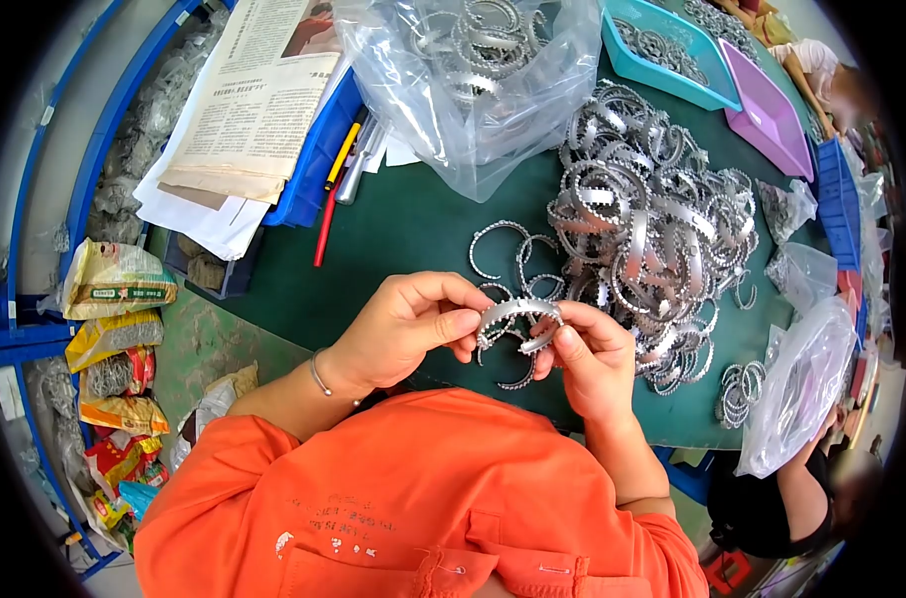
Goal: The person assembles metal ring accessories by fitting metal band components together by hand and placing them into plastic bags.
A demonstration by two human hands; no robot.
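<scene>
OK, my left grip [403,324] pinches the curved metal band [510,308] at its nine o'clock end, right grip [594,364] at three; long axis between them. Band pile [662,229]: two o'clock, nearer the right.

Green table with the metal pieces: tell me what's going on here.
A person in an orange shirt pinches a curved metal piece, left hand at one end, right hand at the other. A few loose pieces lie just beyond on the green table, with a large heap to the right. A clear plastic bag holds more.
</scene>
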